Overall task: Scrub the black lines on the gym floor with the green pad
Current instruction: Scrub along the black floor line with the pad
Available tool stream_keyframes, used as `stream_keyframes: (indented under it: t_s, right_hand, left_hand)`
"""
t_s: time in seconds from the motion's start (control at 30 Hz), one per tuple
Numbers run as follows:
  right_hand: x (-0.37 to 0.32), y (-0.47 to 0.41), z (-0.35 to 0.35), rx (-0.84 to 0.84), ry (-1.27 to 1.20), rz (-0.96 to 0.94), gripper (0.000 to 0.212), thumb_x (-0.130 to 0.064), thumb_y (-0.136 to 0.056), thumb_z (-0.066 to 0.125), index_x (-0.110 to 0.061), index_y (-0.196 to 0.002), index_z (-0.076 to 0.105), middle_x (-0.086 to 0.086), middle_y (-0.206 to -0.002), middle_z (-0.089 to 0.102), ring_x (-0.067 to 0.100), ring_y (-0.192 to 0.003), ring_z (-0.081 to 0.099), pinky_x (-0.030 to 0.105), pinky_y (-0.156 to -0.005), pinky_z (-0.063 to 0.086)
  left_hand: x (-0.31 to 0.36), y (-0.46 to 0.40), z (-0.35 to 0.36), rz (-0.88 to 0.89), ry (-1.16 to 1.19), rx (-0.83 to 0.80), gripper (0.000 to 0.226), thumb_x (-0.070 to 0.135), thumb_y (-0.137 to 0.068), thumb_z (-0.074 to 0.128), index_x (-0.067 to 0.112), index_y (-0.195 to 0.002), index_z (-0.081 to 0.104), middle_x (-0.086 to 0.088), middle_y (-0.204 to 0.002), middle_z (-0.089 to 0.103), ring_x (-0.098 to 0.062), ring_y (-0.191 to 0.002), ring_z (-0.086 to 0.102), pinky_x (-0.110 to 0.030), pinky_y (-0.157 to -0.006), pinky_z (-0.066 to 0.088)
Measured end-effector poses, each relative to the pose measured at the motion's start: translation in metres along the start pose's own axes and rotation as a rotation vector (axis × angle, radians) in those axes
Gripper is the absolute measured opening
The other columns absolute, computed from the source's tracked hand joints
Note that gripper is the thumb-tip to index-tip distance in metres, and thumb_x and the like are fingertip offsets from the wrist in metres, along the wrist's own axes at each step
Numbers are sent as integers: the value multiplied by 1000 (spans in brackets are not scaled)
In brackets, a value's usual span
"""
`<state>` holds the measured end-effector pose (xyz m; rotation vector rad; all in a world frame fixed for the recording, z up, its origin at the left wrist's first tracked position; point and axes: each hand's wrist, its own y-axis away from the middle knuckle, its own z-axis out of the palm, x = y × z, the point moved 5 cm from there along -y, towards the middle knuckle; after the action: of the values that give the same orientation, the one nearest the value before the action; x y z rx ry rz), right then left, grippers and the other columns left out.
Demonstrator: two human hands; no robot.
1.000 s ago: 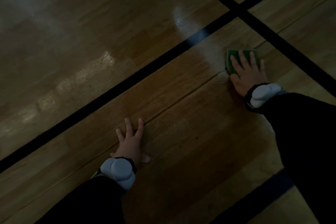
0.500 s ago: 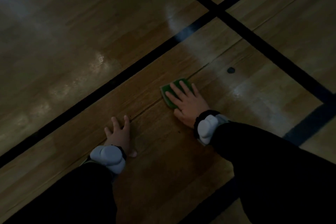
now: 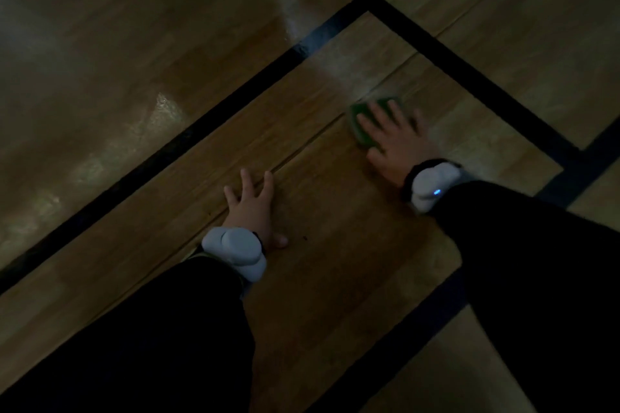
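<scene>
The green pad lies flat on the wooden gym floor, on a thin seam between boards. My right hand presses down on it with fingers spread, covering most of it. My left hand rests flat on the floor with fingers apart, holding nothing, to the lower left of the pad. A long black line runs diagonally up to the right, above both hands. A second black line crosses it at the upper right, beyond the pad. The pad touches neither black line.
Both forearms are in dark sleeves with white wrist devices. Another dark line runs diagonally at the lower right, partly under my right arm. Pale glare patches lie on the floor at left.
My right hand slid the pad down-left along the seam towards my left hand, then back up-right part of the way. My left hand stayed planted.
</scene>
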<state>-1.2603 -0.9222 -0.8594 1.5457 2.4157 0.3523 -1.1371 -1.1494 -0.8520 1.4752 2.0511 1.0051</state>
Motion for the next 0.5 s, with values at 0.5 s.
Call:
stream_keyframes:
  t_s: [0.5]
  right_hand:
    - [27,16,11,49,-17,101,68,-43,-89,19,-25,-153,7,1,-162,-5,29,-148,-5,47,-119,0]
  left_hand:
    - [0,0,3,-1,31,16,122,28,-73,80,37,-148,-15,-3,-154,-31,-41,-143,-18,-65,-111,20]
